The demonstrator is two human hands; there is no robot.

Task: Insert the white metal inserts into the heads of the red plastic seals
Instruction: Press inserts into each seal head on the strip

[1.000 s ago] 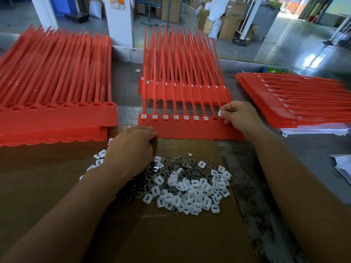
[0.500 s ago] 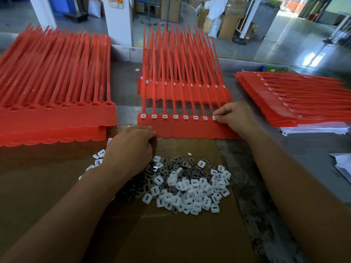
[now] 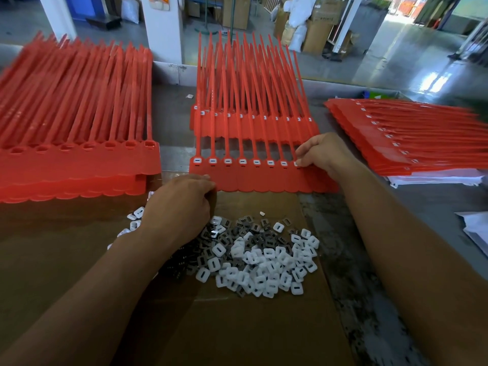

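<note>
Right hand [image 3: 326,154] now further left, fingers [image 3: 303,157] on 8th insert [image 3: 296,163].

Left seal stack [image 3: 74,165] cut by the left edge, right seal stack [image 3: 422,140] blurred and cut by the right edge, insert pile [image 3: 264,257] partly under the left hand [image 3: 179,207], its fingertips unseen, white insert [image 3: 296,164] mostly covered by right hand [image 3: 327,154]

- No text, label, brand or number can be read anywhere
- Orange panel [image 3: 158,1] on the white pillar [image 3: 163,35] at 11 o'clock: cut by the frame edge, its marks illegible
- Green packet [image 3: 378,95] at 2 o'clock: one pale mark, too blurred to read
</note>
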